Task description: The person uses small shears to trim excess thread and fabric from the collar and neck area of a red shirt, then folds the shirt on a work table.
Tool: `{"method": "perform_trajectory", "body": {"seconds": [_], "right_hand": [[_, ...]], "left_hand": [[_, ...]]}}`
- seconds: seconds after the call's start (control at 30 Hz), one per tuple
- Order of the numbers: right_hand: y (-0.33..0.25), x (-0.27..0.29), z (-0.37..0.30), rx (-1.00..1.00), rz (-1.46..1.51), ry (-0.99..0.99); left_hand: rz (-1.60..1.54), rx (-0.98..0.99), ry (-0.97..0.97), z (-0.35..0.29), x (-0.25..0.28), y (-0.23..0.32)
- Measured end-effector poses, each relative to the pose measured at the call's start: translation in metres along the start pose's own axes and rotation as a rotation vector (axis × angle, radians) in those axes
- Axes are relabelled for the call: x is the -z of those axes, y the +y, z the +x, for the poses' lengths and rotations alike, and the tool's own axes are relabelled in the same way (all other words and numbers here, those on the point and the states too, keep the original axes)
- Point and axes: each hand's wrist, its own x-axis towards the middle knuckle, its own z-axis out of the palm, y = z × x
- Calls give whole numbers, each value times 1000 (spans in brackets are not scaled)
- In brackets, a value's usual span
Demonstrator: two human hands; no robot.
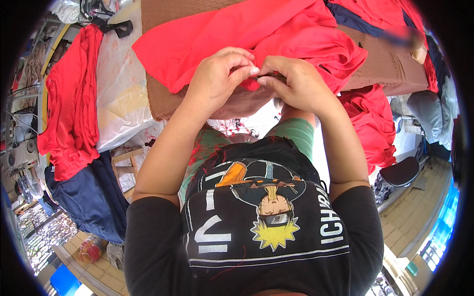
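Note:
A large piece of red cloth [222, 32] lies in loose folds over the brown-covered table in front of me. My left hand [219, 76] is closed at the cloth's near edge, thumb and forefinger pinching the red fabric. Right beside it, my right hand [298, 81] is closed too, its bent fingers and thumb nearly meeting the left fingertips. A small dark bit shows between the right thumb and forefinger, but its kind is hidden. Part of the red cloth hangs below the fingers at the table edge.
The brown table cover [165, 103] reaches toward my knees. More red garments [74, 108] and a navy cloth [91, 197] hang at the left, beside a plastic-covered surface [123, 93]. Red fabric [373, 126] hangs at the right near a dark stool seat [400, 171]. A blurred hand [402, 37] shows far right.

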Motion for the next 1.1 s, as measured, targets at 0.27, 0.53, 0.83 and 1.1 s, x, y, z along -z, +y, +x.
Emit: {"method": "perform_trajectory", "body": {"seconds": [0.27, 0.53, 0.83, 1.1], "right_hand": [[20, 26, -18, -125, 73, 170], [20, 23, -31, -22, 350, -335], [16, 10, -36, 92, 202, -546], [-33, 9, -31, 152, 120, -315]], "left_hand": [[1146, -245, 92, -45, 41, 67], [771, -192, 134, -36, 14, 35], [797, -235, 483, -15, -4, 17], [779, -199, 511, 5, -19, 13]]}}
